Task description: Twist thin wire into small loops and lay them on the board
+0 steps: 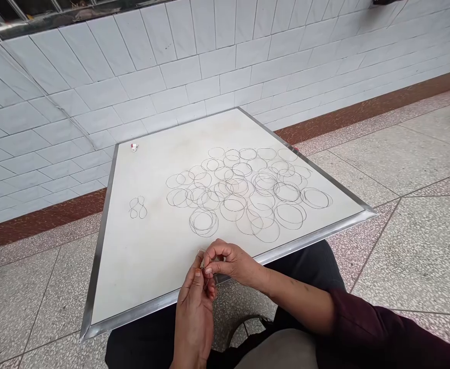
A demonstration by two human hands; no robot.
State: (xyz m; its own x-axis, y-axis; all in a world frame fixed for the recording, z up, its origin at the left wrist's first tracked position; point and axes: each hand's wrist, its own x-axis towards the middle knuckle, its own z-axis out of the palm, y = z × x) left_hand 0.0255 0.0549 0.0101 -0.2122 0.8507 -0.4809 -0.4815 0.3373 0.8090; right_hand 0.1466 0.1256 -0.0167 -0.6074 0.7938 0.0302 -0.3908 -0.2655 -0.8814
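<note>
Close to the table's front edge my two hands meet around a thin wire loop [201, 251]. My left hand [196, 302] is closed on it, the thumb pressed against the fingers. From the right, my right hand [225, 260] pinches the same thin wire between thumb and forefinger. Part of the loop is hidden by my fingers. Just beyond my hands, many thin dark wire rings [234, 202] lie flat and overlapping on the white table [144, 266]. Farther left lie two small wire pieces [138, 207] bent into figure-eight shapes.
A small white and red object [134, 147] sits near the table's far left corner. Metal trim [313, 231] runs along the table's edges. Behind the table stands a white tiled wall [217, 61]; speckled floor [432, 241] surrounds it. My legs [309, 266] are under the front edge.
</note>
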